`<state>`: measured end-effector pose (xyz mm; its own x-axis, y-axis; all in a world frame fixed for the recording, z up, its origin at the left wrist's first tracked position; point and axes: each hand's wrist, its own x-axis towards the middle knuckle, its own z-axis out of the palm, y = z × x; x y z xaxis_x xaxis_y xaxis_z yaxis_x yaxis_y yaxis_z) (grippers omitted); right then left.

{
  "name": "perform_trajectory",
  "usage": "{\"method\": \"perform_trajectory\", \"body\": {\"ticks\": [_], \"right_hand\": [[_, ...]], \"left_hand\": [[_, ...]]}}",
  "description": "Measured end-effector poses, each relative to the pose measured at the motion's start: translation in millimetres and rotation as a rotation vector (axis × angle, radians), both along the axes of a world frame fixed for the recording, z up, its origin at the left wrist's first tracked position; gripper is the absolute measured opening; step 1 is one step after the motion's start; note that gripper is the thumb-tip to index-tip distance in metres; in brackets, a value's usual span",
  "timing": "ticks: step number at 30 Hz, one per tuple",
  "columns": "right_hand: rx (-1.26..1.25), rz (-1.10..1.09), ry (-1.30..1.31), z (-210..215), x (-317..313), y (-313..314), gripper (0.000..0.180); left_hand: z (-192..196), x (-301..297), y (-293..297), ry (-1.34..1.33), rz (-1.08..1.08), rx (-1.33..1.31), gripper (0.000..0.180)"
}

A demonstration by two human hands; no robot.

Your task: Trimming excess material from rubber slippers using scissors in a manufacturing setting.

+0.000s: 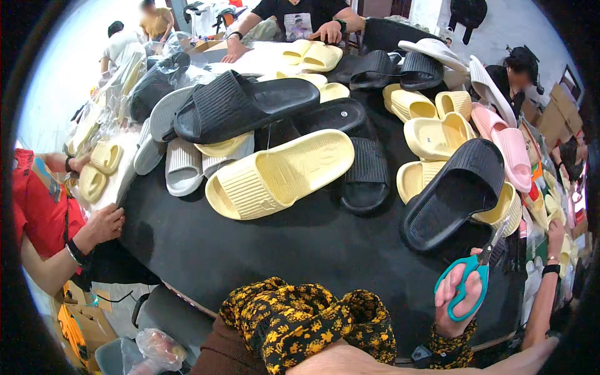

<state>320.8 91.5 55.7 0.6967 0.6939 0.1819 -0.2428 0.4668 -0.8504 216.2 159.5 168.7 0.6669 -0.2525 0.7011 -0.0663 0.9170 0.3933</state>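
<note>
My right hand is closed around teal-handled scissors, its fingers through the loops. The blades point up, slightly apart, beside a black slide sandal that leans on cream slides. My left hand does not show; bunched black-and-yellow patterned cloth fills the lower middle. Nearest across the table lies a cream slide, a thin thread standing up from its strap. Behind it a large black slide rests on a grey slide and others. Another black slide sits to the right.
Pink slides and white slides crowd the black table's right rim. At left, a co-worker's hand touches the table edge near small cream slides. Another person's hand is at right. A grey chair stands below.
</note>
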Motion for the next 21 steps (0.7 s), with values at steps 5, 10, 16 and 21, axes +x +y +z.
{"method": "perform_trajectory", "body": {"ticks": [5, 10, 16, 21], "right_hand": [[0.005, -0.007, -0.018, 4.5, 1.5, -1.7, 0.046], [-0.027, -0.015, -0.033, 4.4, 2.3, -2.4, 0.045], [-0.039, -0.007, -0.06, 3.3, -3.0, 0.0, 0.044], [-0.032, -0.015, -0.046, 5.2, -2.0, 0.0, 0.044]], "left_hand": [[0.2, 1.0, -0.9, -0.044, 0.019, -0.007, 0.032], [-0.1, 0.7, -1.3, -0.065, 0.038, -0.013, 0.032], [2.3, -8.8, -3.6, -0.064, 0.091, -0.005, 0.032], [4.5, -18.0, -5.8, -0.07, 0.13, -0.028, 0.032]]}}
